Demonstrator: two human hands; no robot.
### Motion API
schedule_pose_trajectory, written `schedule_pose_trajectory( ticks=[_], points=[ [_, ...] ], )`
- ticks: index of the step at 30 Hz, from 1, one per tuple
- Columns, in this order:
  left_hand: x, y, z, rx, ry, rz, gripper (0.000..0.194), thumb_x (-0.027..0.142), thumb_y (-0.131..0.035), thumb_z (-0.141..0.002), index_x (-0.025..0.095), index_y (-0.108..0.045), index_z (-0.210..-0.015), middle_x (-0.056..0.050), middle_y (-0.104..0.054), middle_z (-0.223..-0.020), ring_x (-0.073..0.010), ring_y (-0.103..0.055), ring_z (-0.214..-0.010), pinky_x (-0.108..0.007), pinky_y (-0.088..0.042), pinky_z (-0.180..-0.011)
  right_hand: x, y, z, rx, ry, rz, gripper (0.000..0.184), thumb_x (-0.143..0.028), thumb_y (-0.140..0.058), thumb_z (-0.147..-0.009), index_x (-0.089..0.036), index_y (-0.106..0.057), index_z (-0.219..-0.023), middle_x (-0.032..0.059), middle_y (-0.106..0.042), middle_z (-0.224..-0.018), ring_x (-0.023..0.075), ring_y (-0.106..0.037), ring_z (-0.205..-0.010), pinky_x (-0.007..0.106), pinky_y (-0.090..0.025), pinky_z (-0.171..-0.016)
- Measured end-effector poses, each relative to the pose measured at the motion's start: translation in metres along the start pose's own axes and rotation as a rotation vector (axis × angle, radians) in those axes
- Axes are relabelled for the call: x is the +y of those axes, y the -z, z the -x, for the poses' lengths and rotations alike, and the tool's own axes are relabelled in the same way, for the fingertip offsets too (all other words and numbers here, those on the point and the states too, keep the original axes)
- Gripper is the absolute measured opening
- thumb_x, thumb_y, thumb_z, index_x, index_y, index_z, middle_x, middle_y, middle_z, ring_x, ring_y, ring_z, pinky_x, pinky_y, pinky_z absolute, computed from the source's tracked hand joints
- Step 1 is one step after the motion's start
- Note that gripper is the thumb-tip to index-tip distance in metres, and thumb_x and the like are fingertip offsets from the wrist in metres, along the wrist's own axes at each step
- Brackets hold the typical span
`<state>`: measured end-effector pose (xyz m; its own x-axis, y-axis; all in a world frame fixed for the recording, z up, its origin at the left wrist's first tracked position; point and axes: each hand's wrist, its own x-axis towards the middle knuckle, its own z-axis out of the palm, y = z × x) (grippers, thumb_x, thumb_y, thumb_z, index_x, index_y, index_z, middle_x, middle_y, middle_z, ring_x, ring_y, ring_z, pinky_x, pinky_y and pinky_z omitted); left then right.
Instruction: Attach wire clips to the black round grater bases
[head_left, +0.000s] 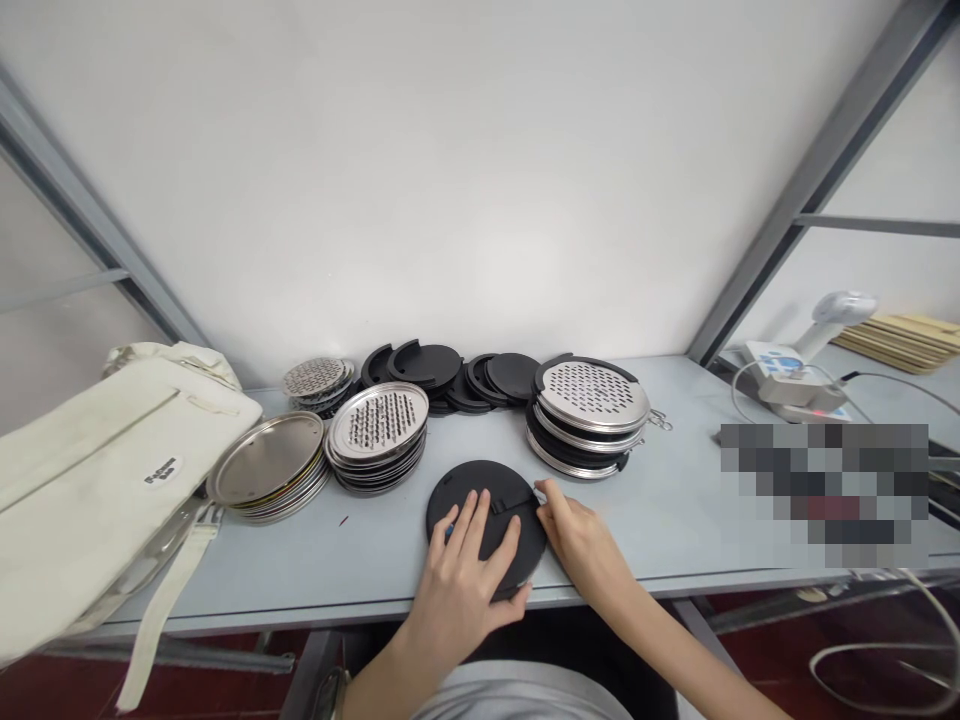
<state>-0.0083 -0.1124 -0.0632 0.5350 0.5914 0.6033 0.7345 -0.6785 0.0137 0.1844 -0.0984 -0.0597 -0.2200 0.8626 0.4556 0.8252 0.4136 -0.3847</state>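
A round black plastic disc (529,550) with a raised seam and a small tab lies near the table's front edge. My left hand (461,590) rests over it, fingers spread across its top and thumb by the near rim. A small blue spot shows beside those fingers. At the right rim of the disc, my right hand (585,545) pinches the edge between thumb and fingertips. Behind it stands a stack of metal grater plates in black holders (589,395), with metal rings sticking out on the right. Another stack of oval grater plates (380,425) sits to the left.
Plain metal plates (270,460) are piled beside a cream bag (112,480). Small round grater plates (315,378) and loose black discs (514,378) line the wall. On the right are a scanner on a stand (832,315), cables and a blurred patch.
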Motion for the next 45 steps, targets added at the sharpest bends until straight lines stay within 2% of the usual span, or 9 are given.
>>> schedule_pose_trajectory(
  ticks=[4, 7, 10, 13, 19, 22, 28, 36, 45],
  points=[
    [-0.002, 0.003, -0.001, -0.045, 0.067, 0.030, 0.052, 0.041, -0.055, -0.088, 0.023, -0.051, -0.137, -0.016, -0.039, -0.147, -0.0334, -0.037, -0.136, -0.048, -0.036, -0.105, -0.008, -0.002, 0.003, -0.006, 0.057, -0.041, 0.022, -0.013, -0.029, -0.094, -0.019, -0.049, -0.100, 0.0063, -0.066, -0.073, 0.0206, -0.067, -0.064, 0.029, -0.051, -0.058],
    [-0.003, 0.004, -0.002, -0.053, 0.068, 0.047, 0.053, 0.040, -0.055, -0.089, 0.022, -0.050, -0.138, -0.016, -0.038, -0.148, -0.0331, -0.036, -0.136, -0.048, -0.035, -0.106, -0.010, -0.001, 0.002, -0.022, -0.036, -0.127, 0.021, -0.013, -0.030, -0.093, -0.019, -0.048, -0.102, 0.0047, -0.065, -0.073, 0.0198, -0.066, -0.063, 0.027, -0.050, -0.056],
    [-0.003, 0.004, -0.001, -0.043, 0.070, 0.054, 0.053, 0.040, -0.055, -0.088, 0.022, -0.051, -0.137, -0.016, -0.038, -0.148, -0.0327, -0.036, -0.136, -0.047, -0.034, -0.107, -0.009, 0.001, -0.001, -0.015, -0.132, -0.227, 0.024, -0.015, -0.029, -0.095, -0.017, -0.044, -0.113, 0.0026, -0.063, -0.071, 0.0188, -0.065, -0.060, 0.025, -0.049, -0.054],
    [-0.003, 0.006, 0.000, -0.054, 0.059, 0.068, 0.053, 0.039, -0.055, -0.088, 0.022, -0.050, -0.137, -0.016, -0.039, -0.148, -0.0328, -0.035, -0.137, -0.047, -0.034, -0.107, -0.009, 0.002, -0.004, 0.023, -0.191, -0.292, 0.028, -0.019, -0.025, -0.099, -0.016, -0.041, -0.121, 0.0055, -0.065, -0.077, 0.0188, -0.067, -0.066, 0.025, -0.048, -0.055],
    [-0.005, 0.014, -0.001, -0.110, -0.011, 0.110, 0.054, 0.037, -0.056, -0.086, 0.021, -0.051, -0.137, -0.016, -0.036, -0.149, -0.0344, -0.032, -0.138, -0.049, -0.037, -0.104, -0.010, 0.002, -0.006, 0.021, -0.241, -0.303, 0.028, -0.025, -0.024, -0.100, -0.016, -0.042, -0.119, 0.0100, -0.068, -0.087, 0.0206, -0.069, -0.075, 0.026, -0.050, -0.059],
    [-0.005, 0.016, -0.002, -0.126, -0.036, 0.116, 0.053, 0.036, -0.056, -0.085, 0.022, -0.052, -0.136, -0.016, -0.036, -0.149, -0.0345, -0.033, -0.138, -0.049, -0.038, -0.104, -0.008, 0.001, -0.006, 0.030, -0.247, -0.302, 0.026, -0.026, -0.025, -0.100, -0.018, -0.042, -0.118, 0.0105, -0.069, -0.095, 0.0205, -0.070, -0.079, 0.028, -0.052, -0.065],
    [-0.006, 0.017, -0.003, -0.144, -0.057, 0.093, 0.055, 0.036, -0.057, -0.084, 0.021, -0.051, -0.137, -0.016, -0.037, -0.149, -0.0349, -0.035, -0.136, -0.049, -0.039, -0.103, -0.003, -0.001, -0.005, -0.022, -0.212, -0.300, 0.025, -0.025, -0.024, -0.100, -0.020, -0.047, -0.110, 0.0094, -0.068, -0.094, 0.0219, -0.068, -0.082, 0.033, -0.052, -0.072],
    [-0.005, 0.017, -0.002, -0.125, -0.054, 0.094, 0.054, 0.035, -0.058, -0.083, 0.020, -0.053, -0.135, -0.016, -0.037, -0.148, -0.0354, -0.035, -0.136, -0.049, -0.040, -0.103, -0.003, 0.005, -0.008, -0.061, -0.102, -0.339, 0.034, -0.017, -0.030, -0.096, -0.021, -0.048, -0.124, 0.0091, -0.064, -0.119, 0.0202, -0.062, -0.110, 0.034, -0.050, -0.091],
    [-0.005, 0.015, -0.002, -0.138, -0.042, 0.109, 0.054, 0.036, -0.056, -0.085, 0.021, -0.051, -0.136, -0.017, -0.036, -0.148, -0.0353, -0.033, -0.137, -0.050, -0.039, -0.103, -0.006, 0.011, -0.010, -0.113, -0.127, -0.352, 0.030, -0.019, -0.031, -0.097, -0.020, -0.047, -0.122, 0.0099, -0.066, -0.114, 0.0210, -0.066, -0.099, 0.032, -0.052, -0.082]
  ],
)
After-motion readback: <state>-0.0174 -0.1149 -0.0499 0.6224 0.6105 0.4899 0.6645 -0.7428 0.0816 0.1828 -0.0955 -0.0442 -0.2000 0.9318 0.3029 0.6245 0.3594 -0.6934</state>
